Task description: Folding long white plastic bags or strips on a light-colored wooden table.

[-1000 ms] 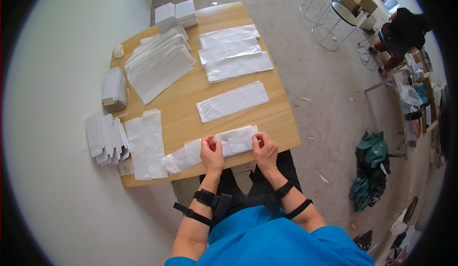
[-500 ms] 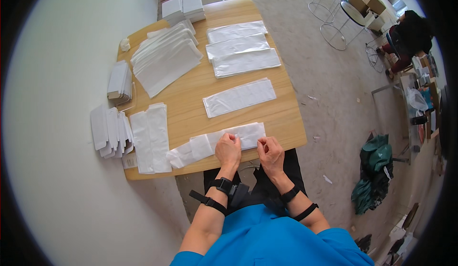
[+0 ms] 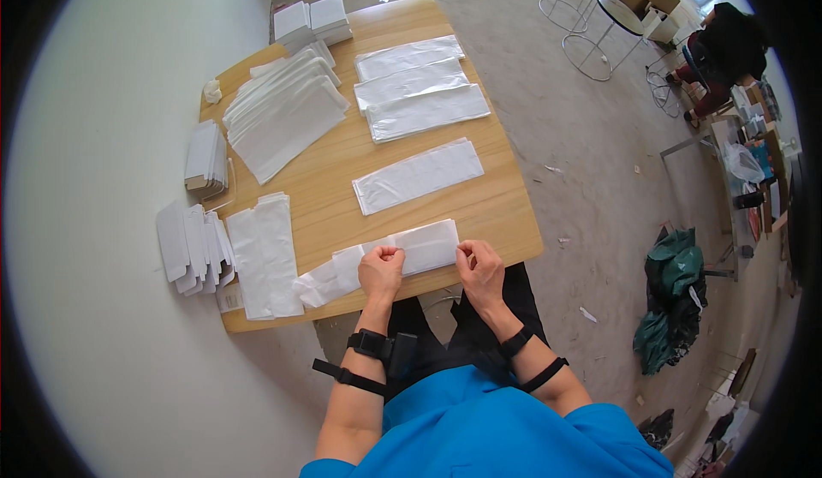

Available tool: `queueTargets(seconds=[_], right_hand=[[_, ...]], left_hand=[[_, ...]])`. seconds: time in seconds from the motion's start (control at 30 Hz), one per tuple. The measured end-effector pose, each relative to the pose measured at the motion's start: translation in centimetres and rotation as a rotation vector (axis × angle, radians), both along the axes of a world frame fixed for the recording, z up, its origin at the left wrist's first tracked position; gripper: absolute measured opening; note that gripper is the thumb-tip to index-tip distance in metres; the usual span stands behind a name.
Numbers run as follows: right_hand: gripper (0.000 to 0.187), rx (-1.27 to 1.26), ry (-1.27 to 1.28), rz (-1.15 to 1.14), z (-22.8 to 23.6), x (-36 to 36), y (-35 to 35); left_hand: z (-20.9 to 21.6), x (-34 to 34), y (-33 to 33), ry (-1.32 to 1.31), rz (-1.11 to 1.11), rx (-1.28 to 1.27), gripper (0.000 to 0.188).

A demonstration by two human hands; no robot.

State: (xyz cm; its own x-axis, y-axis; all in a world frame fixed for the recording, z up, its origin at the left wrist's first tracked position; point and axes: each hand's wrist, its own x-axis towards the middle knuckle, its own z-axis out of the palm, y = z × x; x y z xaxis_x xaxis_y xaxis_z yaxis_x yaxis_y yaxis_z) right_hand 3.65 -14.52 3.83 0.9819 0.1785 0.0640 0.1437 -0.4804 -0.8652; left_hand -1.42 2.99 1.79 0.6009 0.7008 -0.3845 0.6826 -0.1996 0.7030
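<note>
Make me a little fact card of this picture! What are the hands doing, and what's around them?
Left hand: fingers curled, on the white strip
Right hand: fingers bent, at the strip's right end; touching unclear
Table: light wood
Past the strip: one white bundle, then three overlapping bundles
Left side: fanned white sheets, white cartons
Floor: crumpled green and black plastic
</note>
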Motion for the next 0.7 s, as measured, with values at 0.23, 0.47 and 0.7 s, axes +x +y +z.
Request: queueTargets(seconds=[0.23,0.47,0.7], right_hand=[[0.013,-0.084,0.099,-0.087,-1.4,1.6,0.8],[0.018,-0.112,0.197,-0.133,-2.8,2.9,1.7],[0.018,-0.14,0.216,-0.123,-3.4,3.2,2.0]], left_hand=[[0.1,-0.1,0.6,0.043,-0.011,-0.014,0.021],[-0.5,-0.3,1.3,0.072,-0.02,-0.017,0.023],[-1.4,-0.4,1.5,0.077,-0.039,0.003,0.027]])
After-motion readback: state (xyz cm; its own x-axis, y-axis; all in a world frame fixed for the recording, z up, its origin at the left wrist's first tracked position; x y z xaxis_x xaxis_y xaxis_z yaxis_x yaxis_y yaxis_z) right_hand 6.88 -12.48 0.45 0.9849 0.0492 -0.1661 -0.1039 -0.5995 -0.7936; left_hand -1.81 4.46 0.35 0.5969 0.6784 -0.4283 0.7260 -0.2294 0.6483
